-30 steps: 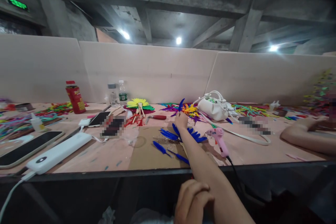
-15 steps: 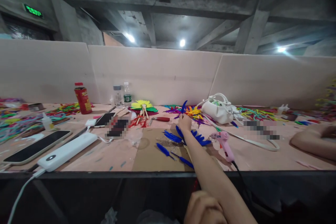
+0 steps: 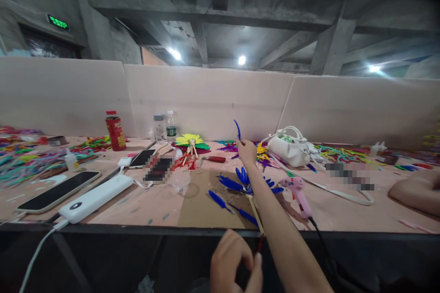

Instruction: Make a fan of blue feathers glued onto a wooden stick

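My right hand (image 3: 247, 152) is raised over the table with its fingers pinched on the base of a blue feather (image 3: 237, 129), which points upward. Beneath that forearm a fan of blue feathers (image 3: 231, 183) rests on brown cardboard (image 3: 195, 206), partly hidden by the arm. Its pale stick (image 3: 255, 213) runs toward the table's front edge, where a red piece (image 3: 260, 243) hangs. My left hand (image 3: 235, 261) is curled beside this red piece, below the edge; what its fingers hold is unclear. Two loose blue feathers (image 3: 217, 199) lie on the cardboard's left part.
Right of the cardboard lies a pink glue gun (image 3: 298, 194) with a black cord. Behind it stands a white handbag (image 3: 288, 147). A red-handled tool (image 3: 215, 159), a yellow feather fan (image 3: 190, 139), a white power bank (image 3: 94, 199) and a phone (image 3: 60, 191) lie leftward. Another person's arm (image 3: 415, 192) rests at right.
The view has shifted slightly. My left hand has moved left and up, out from beside my right forearm. The feather in my right hand now tilts left, and the fan's stick shows more.
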The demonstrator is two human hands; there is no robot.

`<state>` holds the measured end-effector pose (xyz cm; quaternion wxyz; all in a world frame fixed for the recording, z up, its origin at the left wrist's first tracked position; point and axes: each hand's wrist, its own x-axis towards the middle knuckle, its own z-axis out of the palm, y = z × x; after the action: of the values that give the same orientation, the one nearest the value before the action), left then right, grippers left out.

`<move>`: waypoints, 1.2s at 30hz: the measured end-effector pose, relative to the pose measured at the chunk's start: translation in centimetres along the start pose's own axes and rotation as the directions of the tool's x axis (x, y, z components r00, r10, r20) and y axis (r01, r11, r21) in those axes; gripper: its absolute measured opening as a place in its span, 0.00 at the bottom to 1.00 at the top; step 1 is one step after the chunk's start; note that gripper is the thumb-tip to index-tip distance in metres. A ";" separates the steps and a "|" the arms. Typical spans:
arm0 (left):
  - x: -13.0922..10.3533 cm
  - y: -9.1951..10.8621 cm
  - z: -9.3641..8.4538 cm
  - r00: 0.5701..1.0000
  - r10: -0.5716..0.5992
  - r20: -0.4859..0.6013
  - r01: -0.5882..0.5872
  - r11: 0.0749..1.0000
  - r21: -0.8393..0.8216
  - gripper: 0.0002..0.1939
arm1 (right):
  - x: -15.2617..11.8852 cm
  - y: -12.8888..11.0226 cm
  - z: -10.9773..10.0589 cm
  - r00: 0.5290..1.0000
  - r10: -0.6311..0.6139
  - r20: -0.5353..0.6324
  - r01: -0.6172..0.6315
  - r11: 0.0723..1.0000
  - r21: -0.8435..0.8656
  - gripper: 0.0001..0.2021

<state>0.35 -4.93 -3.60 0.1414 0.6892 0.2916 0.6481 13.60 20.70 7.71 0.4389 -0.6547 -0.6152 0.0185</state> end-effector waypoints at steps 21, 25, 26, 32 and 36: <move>7.5 -3.8 -4.0 0.879 -0.444 0.173 0.473 0.855 -0.213 0.17 | -16.9 0.7 -6.7 0.766 -0.627 0.140 0.627 0.777 0.050 0.14; 7.9 -4.0 -3.6 0.843 -0.504 0.187 0.537 0.792 -0.290 0.16 | -16.9 3.0 -8.3 0.809 -0.588 -0.021 0.588 0.808 0.016 0.13; 7.9 -4.0 -3.5 0.839 -0.518 0.165 0.543 0.781 -0.309 0.15 | -17.1 3.7 -9.0 0.828 -0.552 -0.101 0.554 0.832 -0.003 0.12; 7.8 -3.2 -3.1 0.810 -0.574 0.120 0.571 0.725 -0.385 0.10 | -19.3 6.4 -12.8 0.915 0.065 -0.399 0.045 0.965 0.259 0.18; 6.6 -2.4 -2.6 0.873 -0.465 0.149 0.488 0.826 -0.283 0.12 | -21.0 4.7 -12.3 0.995 0.044 -0.093 0.020 0.799 0.601 0.17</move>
<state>-2.83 0.38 0.73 0.4160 0.5867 0.3428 0.6043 19.15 -2.64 1.59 0.6543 -0.4859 -0.5502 0.1817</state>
